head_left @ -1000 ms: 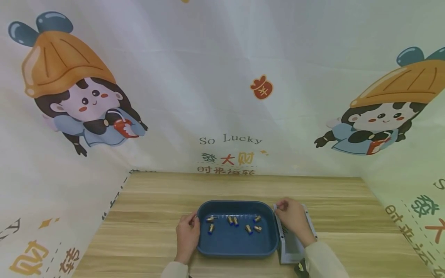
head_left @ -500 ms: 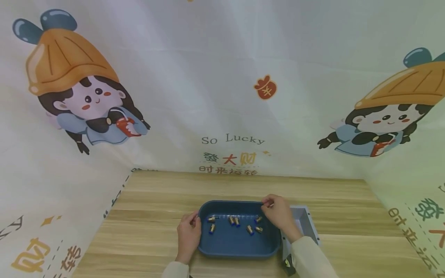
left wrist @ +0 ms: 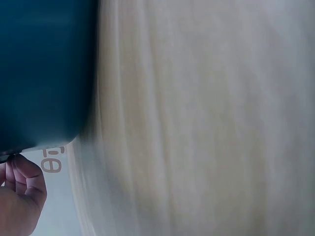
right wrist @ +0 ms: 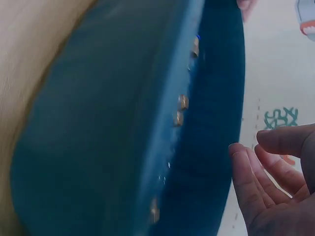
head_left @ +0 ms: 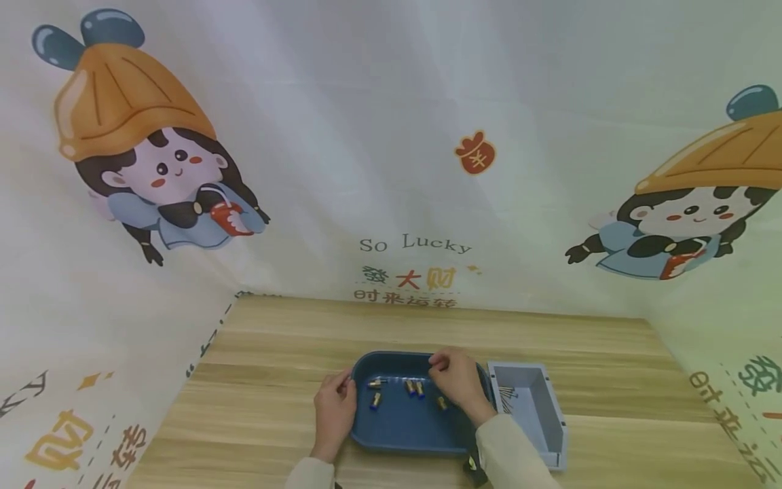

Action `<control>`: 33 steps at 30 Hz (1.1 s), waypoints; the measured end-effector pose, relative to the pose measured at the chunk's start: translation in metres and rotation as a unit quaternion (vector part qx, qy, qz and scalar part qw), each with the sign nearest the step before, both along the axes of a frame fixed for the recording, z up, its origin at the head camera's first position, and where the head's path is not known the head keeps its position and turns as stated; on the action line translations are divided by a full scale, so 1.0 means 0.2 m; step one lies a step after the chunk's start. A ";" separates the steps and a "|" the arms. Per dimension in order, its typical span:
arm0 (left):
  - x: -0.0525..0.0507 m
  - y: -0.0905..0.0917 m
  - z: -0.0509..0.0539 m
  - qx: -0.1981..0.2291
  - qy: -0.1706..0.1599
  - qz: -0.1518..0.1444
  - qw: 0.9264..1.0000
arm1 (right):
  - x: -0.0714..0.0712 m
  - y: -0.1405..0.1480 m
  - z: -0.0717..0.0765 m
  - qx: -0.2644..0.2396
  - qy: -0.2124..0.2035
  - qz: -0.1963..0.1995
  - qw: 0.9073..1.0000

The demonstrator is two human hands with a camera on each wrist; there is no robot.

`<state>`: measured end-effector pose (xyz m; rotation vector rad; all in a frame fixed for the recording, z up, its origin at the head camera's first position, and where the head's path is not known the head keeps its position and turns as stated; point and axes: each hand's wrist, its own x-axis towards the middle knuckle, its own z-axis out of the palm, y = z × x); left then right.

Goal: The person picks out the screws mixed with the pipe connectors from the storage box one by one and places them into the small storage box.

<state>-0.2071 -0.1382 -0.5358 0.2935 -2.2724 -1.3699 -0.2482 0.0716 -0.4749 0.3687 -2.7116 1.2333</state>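
Observation:
A dark blue tray (head_left: 403, 431) stands on the wooden table. Small brass fittings (head_left: 375, 401) with blue ends lie scattered on its floor; the right hand and forearm hide part of its right side. My left hand (head_left: 334, 411) holds the tray's left rim, fingertips and thumb pinched at the edge, as the left wrist view also shows. Over the right half of the tray hovers my right hand (head_left: 461, 380). In the right wrist view its thumb and fingers (right wrist: 241, 167) are apart, near the tray's rim, and nothing shows between them.
Right beside the tray is a grey open box (head_left: 540, 407) with several thin screws (head_left: 507, 394) at its left side. A printed cloth (head_left: 415, 170) hangs behind the wooden table (head_left: 275, 339) and along its sides.
My right hand has moved left from over the grey box to over the tray, uncovering the box and its screws. The left hand stays on the tray's rim. The head view has shifted slightly.

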 end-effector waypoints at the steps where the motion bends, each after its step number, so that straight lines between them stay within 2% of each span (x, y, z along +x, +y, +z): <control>1: 0.00 0.00 0.00 0.001 0.001 -0.002 1.000 | 0.00 -0.01 -0.01 0.001 -0.004 0.001 1.000; 12: -0.01 0.00 0.01 0.011 -0.009 -0.001 1.000 | -0.01 -0.15 -0.08 -0.003 -0.032 0.025 0.999; 19: -0.02 0.00 0.01 0.016 -0.009 0.001 1.000 | -0.03 -0.22 -0.13 0.010 -0.022 0.025 0.999; 25: -0.02 0.01 0.01 0.021 -0.015 0.001 1.000 | -0.03 -0.27 -0.15 0.008 -0.011 0.025 1.000; 33: 0.00 0.01 0.02 0.026 -0.031 0.000 0.999 | -0.03 -0.32 -0.20 0.019 -0.026 0.037 0.999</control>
